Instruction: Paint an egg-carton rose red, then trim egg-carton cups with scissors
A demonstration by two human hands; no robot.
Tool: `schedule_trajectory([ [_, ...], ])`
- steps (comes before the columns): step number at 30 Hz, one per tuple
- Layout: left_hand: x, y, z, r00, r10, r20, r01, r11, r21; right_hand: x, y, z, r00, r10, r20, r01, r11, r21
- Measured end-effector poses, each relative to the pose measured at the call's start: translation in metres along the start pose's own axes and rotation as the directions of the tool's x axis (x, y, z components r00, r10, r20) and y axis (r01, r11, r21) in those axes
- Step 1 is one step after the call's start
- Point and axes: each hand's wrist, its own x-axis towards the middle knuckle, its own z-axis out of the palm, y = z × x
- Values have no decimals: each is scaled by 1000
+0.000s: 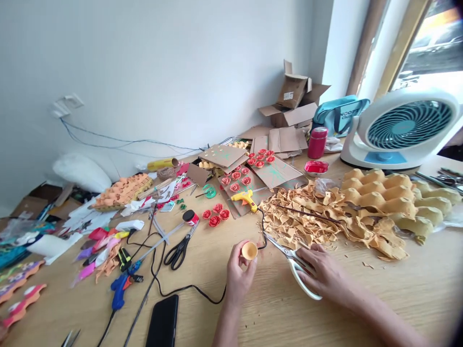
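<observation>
My left hand point(238, 274) is closed round a small tan egg-carton cup point(249, 250), held upright just above the wooden table point(415, 294). My right hand point(323, 272) grips white-handled scissors point(292, 262) whose open blades point left toward the cup, their tip a short way from it. Behind the scissors lies a heap of cut carton scraps point(307, 217), and beyond that, uncut egg cartons point(383, 193). A yellow glue gun point(246, 198) rests on cardboard behind the cup.
Red paper roses point(216, 214) sit on cardboard sheets point(275, 171). Black scissors point(179, 250), a blue glue gun point(119, 289), a black phone point(163, 320) and cables lie at left. A fan point(405, 127), red jar point(317, 142) and boxes stand at the back.
</observation>
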Motion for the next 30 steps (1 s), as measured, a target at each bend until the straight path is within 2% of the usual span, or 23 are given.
schedule_trajectory([
  [5,13,-13,-17,992,-41,-116,45,998,36,1,-1,-2,996,51,-69,-58,993,-102],
  [11,36,-19,-31,979,0,-202,64,948,311,-2,8,1,992,63,-108,-79,985,-152],
  [20,59,-26,-33,975,43,-218,67,879,472,-2,23,2,990,86,-110,-104,978,-180],
  [30,58,-39,-32,979,9,-202,103,835,540,-5,33,6,990,53,-134,-83,969,-234],
])
